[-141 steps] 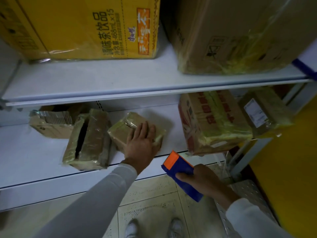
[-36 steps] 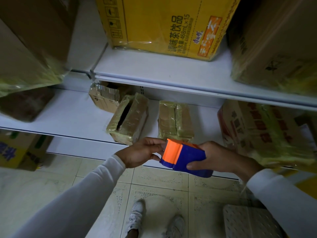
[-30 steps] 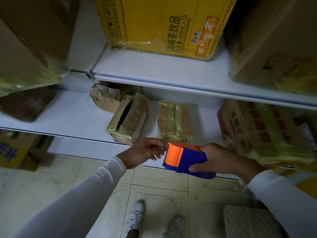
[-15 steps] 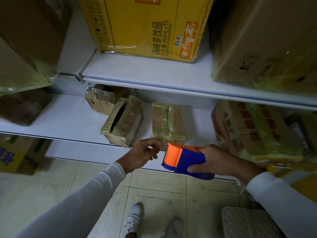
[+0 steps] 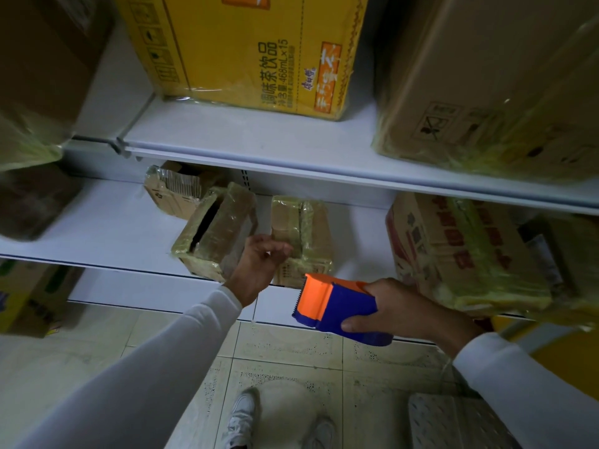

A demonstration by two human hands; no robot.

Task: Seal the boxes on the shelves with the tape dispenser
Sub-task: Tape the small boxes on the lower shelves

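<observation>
**Tape drawn toward the small box on the lower shelf**

The left hand (image 5: 259, 260) has its fingertips pinched loosely together just in front of the small taped box (image 5: 301, 234). It probably holds the free end of the tape, though no strip can be made out. The right hand (image 5: 405, 314) is wrapped firmly around the blue and orange tape dispenser (image 5: 334, 306), its toothed edge facing left toward the pinch, held below the lower shelf (image 5: 107, 228) lip so the tape can run up onto the box.

Just left stands another wrapped box (image 5: 217, 231) with a dark slot still open on top. A larger printed carton (image 5: 453, 254) crowds the right side, near the dispenser hand. The upper shelf (image 5: 259, 140) overhangs and limits room above.
</observation>
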